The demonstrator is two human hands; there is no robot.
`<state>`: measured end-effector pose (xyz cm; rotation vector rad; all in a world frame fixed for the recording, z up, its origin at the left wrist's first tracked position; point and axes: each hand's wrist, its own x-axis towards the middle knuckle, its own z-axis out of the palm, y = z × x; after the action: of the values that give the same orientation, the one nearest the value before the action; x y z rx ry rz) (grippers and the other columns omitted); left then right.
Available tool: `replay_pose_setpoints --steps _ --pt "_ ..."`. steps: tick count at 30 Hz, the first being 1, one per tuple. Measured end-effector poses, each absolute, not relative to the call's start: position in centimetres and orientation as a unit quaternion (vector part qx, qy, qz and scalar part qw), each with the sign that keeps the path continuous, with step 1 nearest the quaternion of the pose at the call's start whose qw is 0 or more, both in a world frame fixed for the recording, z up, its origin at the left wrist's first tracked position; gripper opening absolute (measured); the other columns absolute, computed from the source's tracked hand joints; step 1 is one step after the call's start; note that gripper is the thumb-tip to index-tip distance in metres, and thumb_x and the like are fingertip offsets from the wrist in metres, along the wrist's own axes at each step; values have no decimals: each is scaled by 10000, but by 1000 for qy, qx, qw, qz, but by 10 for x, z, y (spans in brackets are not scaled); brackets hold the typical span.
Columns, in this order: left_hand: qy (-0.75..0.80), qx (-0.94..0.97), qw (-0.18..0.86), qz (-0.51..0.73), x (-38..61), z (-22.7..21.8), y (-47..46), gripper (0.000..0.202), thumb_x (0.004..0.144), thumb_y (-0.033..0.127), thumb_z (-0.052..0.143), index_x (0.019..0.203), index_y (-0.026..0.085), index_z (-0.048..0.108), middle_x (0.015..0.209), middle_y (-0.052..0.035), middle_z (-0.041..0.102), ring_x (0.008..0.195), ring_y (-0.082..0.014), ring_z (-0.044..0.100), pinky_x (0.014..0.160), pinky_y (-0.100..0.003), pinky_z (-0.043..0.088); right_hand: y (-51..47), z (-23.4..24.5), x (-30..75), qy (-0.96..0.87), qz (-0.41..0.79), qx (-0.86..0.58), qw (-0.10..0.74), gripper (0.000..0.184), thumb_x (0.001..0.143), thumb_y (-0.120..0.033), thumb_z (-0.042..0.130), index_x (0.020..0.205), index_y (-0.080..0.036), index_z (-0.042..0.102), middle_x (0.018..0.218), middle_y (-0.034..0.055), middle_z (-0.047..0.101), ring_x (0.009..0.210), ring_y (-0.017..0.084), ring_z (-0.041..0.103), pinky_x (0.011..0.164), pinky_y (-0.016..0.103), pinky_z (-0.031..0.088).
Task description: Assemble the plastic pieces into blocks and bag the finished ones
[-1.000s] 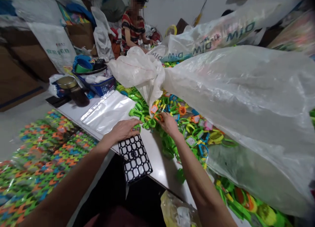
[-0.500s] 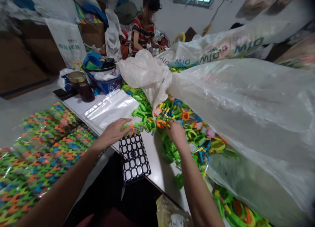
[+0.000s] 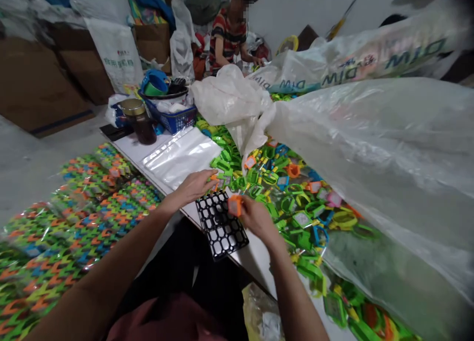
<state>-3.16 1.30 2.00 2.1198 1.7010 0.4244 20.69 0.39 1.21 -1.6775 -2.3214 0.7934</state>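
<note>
A black grid tray (image 3: pixel 221 226) lies at the near edge of a white table (image 3: pixel 255 257). My right hand (image 3: pixel 253 216) pinches a small orange framed toy piece (image 3: pixel 234 205) just above the tray's right side. At the tray's far edge, my left hand (image 3: pixel 194 185) rests with fingers curled over a few small green and orange pieces (image 3: pixel 219 181). A heap of green, orange, blue and yellow plastic toy pieces (image 3: pixel 289 193) covers the table to the right, partly under a big clear plastic bag (image 3: pixel 370 148).
Clear flat bags (image 3: pixel 181 156) lie behind the tray, with a brown jar (image 3: pixel 139 121) and a blue basket (image 3: pixel 174 114) beyond. Packed colourful sheets (image 3: pixel 70 217) lie at left. Another person (image 3: pixel 229 35) sits at the far end. A yellowish bag (image 3: pixel 261 314) sits near my lap.
My right hand drew back from the heap to the tray, now holding an orange piece. The left hand stayed at the tray's far edge. The view shifted slightly.
</note>
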Motion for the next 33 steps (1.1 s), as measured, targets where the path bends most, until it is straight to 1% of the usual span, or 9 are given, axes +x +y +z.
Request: replay_pose_setpoints --steps 3,7,11,16,18,22,26,28,33 --pt "581 776 195 146 -35 16 9 467 989 435 375 1339 174 541 1331 -81 615 1188 -244 590 1018 -343 452 -11 -4 197 -765 258 -589 9 201 951 -267 512 985 -160 680 830 97 723 720 181 659 581 232 363" --pt "570 785 197 140 -44 15 4 507 991 473 350 1346 163 534 1329 -93 613 1193 -248 583 1025 -343 442 -25 -9 206 -743 261 -616 -3 273 971 -336 477 1062 -159 663 836 102 721 731 189 668 581 243 366" --pt "609 756 184 152 -44 18 0 540 988 531 333 1377 195 499 1319 -79 617 1189 -256 582 1011 -354 447 -44 -12 212 -728 229 -645 -33 210 926 -290 505 895 -168 673 747 102 697 636 194 640 541 255 338" --pt "651 729 159 140 -31 18 -7 519 1008 454 334 1406 143 451 1301 -128 613 1186 -273 574 1015 -381 433 -40 -13 205 -724 261 -628 117 210 934 -298 478 867 -165 626 768 74 693 674 176 637 605 240 404" --pt "652 732 156 126 -28 15 -8 502 1010 424 341 1408 139 450 1282 -136 620 1168 -277 581 1007 -388 436 -35 -8 198 -717 251 -635 144 213 941 -314 477 892 -165 621 783 79 691 670 176 635 616 246 416" --pt "645 737 150 134 -29 9 -6 485 1005 411 353 1404 155 457 1268 -129 624 1153 -276 587 981 -375 449 -34 -7 187 -671 211 -708 58 240 957 -355 493 914 -158 625 781 125 680 640 199 635 568 268 395" --pt "635 747 155 123 -33 11 0 479 999 395 367 1403 154 454 1255 -119 631 1132 -267 598 961 -358 460 -38 -17 192 -674 201 -711 -16 194 932 -277 507 862 -146 631 698 114 656 621 206 626 547 265 375" --pt "634 747 160 121 -34 16 1 479 997 410 372 1397 162 459 1273 -107 626 1144 -258 594 965 -349 458 -37 -18 197 -678 223 -699 41 198 905 -299 531 825 -147 631 647 83 638 597 189 604 544 253 381" --pt "658 717 164 163 -31 26 -1 462 1004 426 312 1321 158 515 1285 -114 618 1155 -256 586 979 -371 450 -36 -19 178 -674 366 -560 314 281 842 -422 568 887 -158 652 724 43 664 644 175 593 592 254 457"
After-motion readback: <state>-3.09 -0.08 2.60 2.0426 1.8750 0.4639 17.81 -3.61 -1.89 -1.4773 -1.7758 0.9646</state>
